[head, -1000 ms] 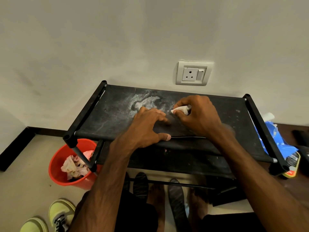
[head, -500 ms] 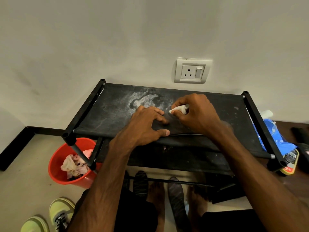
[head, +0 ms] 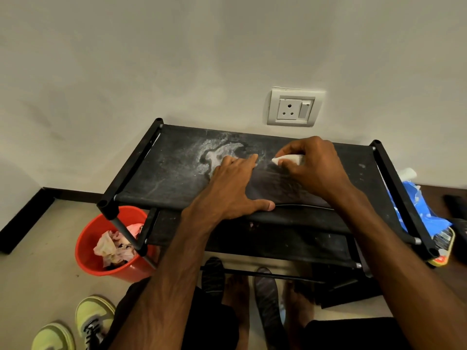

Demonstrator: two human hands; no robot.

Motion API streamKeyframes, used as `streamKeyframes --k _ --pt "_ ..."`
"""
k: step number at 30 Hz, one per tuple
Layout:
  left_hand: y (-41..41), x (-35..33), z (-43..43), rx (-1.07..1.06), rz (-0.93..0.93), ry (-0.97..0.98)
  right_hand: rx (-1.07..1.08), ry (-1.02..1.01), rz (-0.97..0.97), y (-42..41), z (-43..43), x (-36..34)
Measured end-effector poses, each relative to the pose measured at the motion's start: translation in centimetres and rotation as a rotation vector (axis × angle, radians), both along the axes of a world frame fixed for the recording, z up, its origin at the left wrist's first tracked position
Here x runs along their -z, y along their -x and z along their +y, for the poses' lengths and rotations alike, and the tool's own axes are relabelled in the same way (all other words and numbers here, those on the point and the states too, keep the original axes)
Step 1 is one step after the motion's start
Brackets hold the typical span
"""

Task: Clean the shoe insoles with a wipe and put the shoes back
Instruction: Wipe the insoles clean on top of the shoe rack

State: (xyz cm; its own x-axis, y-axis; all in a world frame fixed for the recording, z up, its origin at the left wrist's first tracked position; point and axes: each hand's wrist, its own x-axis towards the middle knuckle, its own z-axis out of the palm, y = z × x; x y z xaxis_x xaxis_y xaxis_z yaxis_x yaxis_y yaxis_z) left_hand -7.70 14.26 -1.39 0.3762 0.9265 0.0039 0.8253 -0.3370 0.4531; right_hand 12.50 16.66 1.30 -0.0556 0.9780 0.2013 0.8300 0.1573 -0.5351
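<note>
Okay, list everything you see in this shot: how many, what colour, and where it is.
shoe rack: one, black, against the wall
insole: one, dark, on the rack's top shelf
wipe: one, white, in the right hand
bucket: one, red, floor left of rack, crumpled wipes inside
sneakers: two, yellow-green, floor lower left
pack: one, blue, right of rack
socket: one, white, on the wall
left hand: one, flat on the insole
right hand: one, pinching the wipe

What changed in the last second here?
The right hand, gripping the wipe, slid slightly rightward over the insole. The left hand stretched its fingers flatter toward the wall, still pressing the insole. Nothing was picked up or released. Rack, red bucket and shoes stayed put.
</note>
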Motion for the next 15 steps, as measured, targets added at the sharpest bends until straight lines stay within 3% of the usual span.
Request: streamKeyframes --k 7,15 --pt "0.28 -0.03 -0.05 -0.020 -0.069 0.056 -0.025 0.065 0.010 -0.13 0.18 0.09" --pt "0.13 0.13 0.26 -0.049 0.041 -0.036 -0.096 0.055 0.023 0.10 0.16 0.01"
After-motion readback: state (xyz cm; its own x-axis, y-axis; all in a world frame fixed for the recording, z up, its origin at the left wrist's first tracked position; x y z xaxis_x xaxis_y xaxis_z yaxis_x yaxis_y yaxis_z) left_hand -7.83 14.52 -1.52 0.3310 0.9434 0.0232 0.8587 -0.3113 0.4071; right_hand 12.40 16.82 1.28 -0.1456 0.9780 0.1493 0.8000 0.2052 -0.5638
